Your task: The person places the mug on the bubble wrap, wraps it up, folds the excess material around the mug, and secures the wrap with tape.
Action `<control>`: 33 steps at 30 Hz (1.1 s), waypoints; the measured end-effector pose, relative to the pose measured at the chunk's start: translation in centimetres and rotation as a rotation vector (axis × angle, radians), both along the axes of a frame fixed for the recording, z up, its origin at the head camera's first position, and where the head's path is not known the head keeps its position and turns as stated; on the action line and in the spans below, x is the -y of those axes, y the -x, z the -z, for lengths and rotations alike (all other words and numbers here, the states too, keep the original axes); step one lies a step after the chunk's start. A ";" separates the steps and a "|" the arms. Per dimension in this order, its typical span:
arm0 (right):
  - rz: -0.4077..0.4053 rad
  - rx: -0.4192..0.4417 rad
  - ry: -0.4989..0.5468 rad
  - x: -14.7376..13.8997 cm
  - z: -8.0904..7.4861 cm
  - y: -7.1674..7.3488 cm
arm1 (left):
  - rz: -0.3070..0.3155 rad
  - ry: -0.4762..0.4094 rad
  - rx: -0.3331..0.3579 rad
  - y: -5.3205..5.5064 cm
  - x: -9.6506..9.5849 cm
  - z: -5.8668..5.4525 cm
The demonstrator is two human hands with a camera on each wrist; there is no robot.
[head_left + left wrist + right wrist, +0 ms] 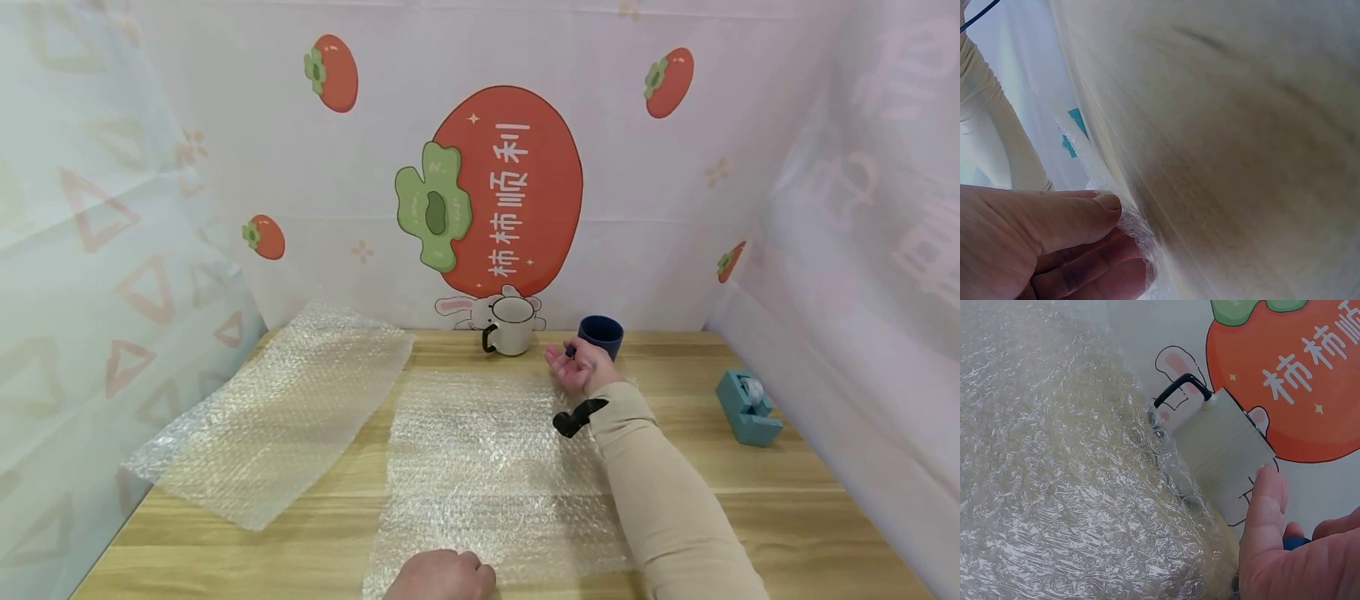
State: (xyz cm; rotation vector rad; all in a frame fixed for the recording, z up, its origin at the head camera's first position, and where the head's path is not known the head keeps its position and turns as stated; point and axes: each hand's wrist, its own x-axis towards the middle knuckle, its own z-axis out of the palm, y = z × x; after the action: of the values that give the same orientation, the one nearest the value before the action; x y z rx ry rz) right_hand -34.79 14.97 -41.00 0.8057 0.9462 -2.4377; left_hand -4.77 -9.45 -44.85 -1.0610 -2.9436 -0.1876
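Note:
My right hand (585,367) is at the dark blue mug (602,331) at the back of the table, its fingers curled round the mug's handle. In the right wrist view, a bit of blue shows between the fingers, and the index finger reaches out straight. Left of that hand stands a white mug (513,327) with a black rim and black handle. My left hand (442,575) is at the near edge of a bubble wrap sheet (487,467) laid flat in the middle. The left wrist view shows the wrap's edge (1138,234) between thumb and curled fingers.
A second bubble wrap sheet (292,417) lies at the left and overhangs the table's left side. On the right stands a teal tape dispenser (748,408) with a roll of tape. Printed cloth (645,183) hangs close behind the table and along both sides.

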 end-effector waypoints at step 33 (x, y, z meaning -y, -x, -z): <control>-0.193 -0.312 -0.415 -1.3 -4.9 -3.7 | -0.004 0.025 0.026 0.1 -0.1 -0.3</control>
State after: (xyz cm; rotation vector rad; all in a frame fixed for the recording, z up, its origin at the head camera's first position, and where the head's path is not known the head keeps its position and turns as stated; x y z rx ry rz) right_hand -31.08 16.22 -36.13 0.4329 1.6040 -2.2651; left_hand -4.85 -9.32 -44.60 -1.0636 -2.9791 -0.1665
